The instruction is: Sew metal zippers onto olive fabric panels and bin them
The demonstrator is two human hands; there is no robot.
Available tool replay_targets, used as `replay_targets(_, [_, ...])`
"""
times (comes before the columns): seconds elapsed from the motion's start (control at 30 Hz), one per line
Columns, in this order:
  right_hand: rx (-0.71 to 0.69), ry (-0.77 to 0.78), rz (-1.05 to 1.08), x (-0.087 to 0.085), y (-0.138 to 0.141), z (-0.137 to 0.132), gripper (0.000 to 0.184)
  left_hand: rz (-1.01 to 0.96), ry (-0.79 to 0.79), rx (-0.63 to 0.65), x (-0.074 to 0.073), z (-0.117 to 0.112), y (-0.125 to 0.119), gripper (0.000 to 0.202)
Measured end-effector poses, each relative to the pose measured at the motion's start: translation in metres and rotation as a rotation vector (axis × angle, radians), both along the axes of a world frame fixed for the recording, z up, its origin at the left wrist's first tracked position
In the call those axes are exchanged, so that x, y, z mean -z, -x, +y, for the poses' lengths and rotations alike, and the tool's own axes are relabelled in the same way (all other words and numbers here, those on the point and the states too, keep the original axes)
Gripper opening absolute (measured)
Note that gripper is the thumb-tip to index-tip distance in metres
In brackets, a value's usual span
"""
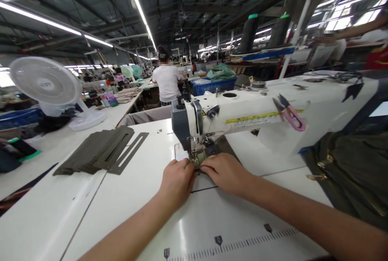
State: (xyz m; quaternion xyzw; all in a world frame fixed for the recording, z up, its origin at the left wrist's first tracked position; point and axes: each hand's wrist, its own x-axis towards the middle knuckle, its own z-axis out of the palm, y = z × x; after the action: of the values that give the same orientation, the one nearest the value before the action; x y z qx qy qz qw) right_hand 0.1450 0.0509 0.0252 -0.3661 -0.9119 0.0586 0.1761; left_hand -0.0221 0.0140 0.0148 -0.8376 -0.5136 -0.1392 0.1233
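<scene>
Head view: both hands meet at the needle area of the white sewing machine (257, 111). Left hand (177, 178) has fingers curled, tips down just left of the presser foot (195, 158). Right hand (226, 172) is curled too, thumb and index close together at the fabric edge (can't tell whether either hand pinches or only presses). Dark olive fabric (227, 147) lies at the needle, running far right under the machine arm. Stack of olive pieces (87, 151) on the table at left, pink-handled snips (292, 117) on the machine arm, zippered olive item (348, 172) at right.
</scene>
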Motion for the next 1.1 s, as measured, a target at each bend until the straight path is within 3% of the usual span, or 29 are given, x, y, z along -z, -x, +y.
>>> replay_targets(0.13, [-0.102, -0.379, 0.067, 0.032, -0.002, -0.016, 0.026, 0.052, -0.009, 0.098, 0.009, -0.009, 0.001, 0.021])
replay_targets(0.23, [-0.116, -0.509, 0.080, 0.050, -0.003, -0.021, 0.029, -0.041, -0.039, 0.120, 0.016, -0.017, 0.004, 0.025])
replay_targets(0.67, [-0.127, -0.524, 0.072, 0.049, 0.002, -0.004, 0.027, -0.114, -0.085, 0.218, 0.016, 0.001, 0.006, 0.026])
replay_targets(0.87, [-0.096, -0.472, 0.113, 0.052, 0.009, 0.007, 0.024, -0.168, -0.085, 0.147, 0.020, 0.011, 0.006, 0.021])
replay_targets(1.1, [-0.096, -0.388, 0.126, 0.052, 0.009, 0.010, 0.026, -0.331, 0.009, 0.151, 0.022, 0.003, 0.010, 0.022])
